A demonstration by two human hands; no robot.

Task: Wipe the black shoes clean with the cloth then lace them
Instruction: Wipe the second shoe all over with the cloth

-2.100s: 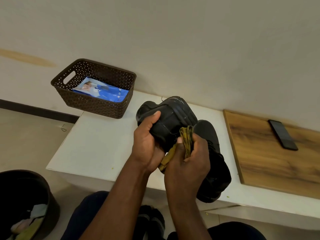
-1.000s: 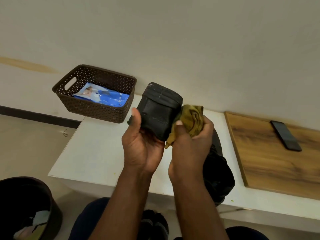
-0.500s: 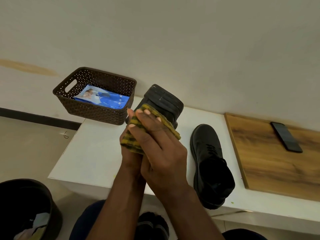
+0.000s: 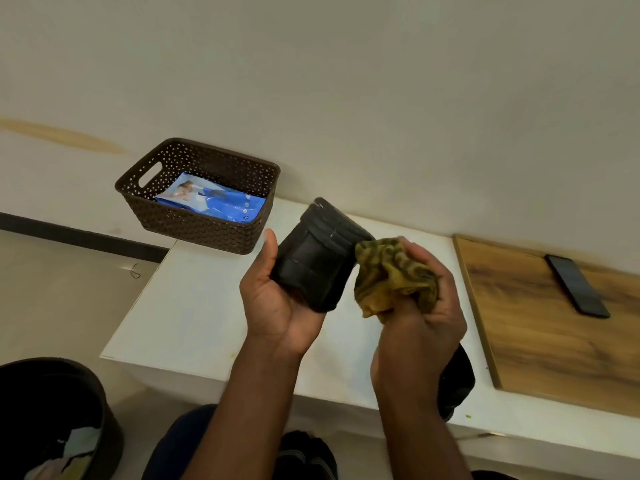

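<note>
The left hand (image 4: 277, 306) cradles one black shoe (image 4: 317, 258) above the white table (image 4: 194, 306), sole turned toward the camera, thumb up along its left edge. Just to its right, the right hand (image 4: 420, 317) clenches a bunched yellow-green cloth (image 4: 393, 277) — its upper fold seems to touch the sole's edge. The second shoe (image 4: 457, 379) lies on the table, mostly hidden behind the right wrist.

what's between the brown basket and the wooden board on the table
In the head view, the left hand holds up a black shoe, and the right hand grips a yellow-green cloth, between the basket and the wooden board; bare white tabletop lies beneath.
</note>
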